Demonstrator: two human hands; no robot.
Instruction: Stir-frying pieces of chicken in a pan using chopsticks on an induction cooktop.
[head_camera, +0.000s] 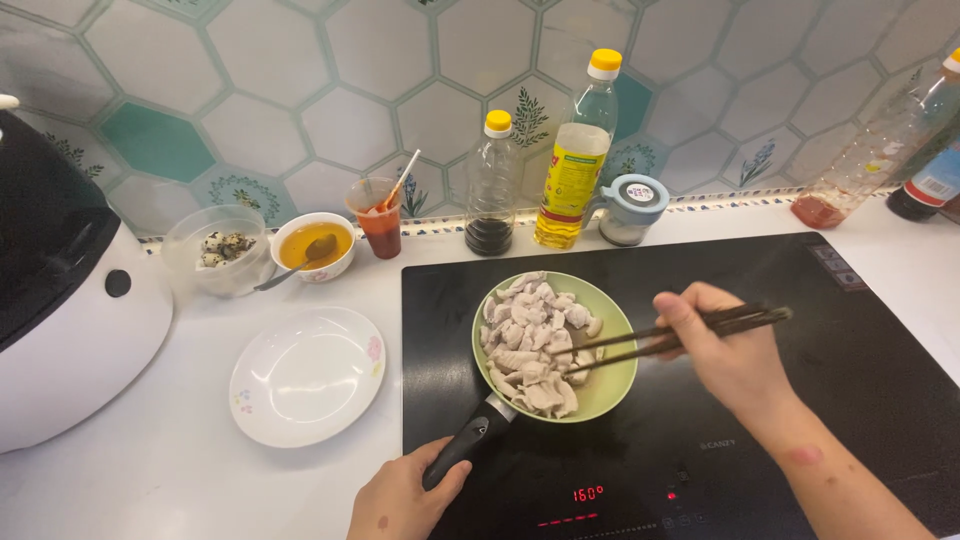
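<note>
On the induction hob (850, 380), left hand (400, 500) grips the green pan's black handle (468, 447); right hand (725, 350) pinches chopsticks (650, 345) over pale, probably slippery meat slices (530, 340).

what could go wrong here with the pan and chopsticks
The pan sits toward the left edge of the cooktop; the left hand on its handle could tip it. The meat is heaped on one side, so the chopsticks in the right hand might flick pieces out.

Green pan (610, 392) on black cooktop, pale meat pieces (530, 340) inside; dark chopsticks (680, 335) tips among pieces.
</note>
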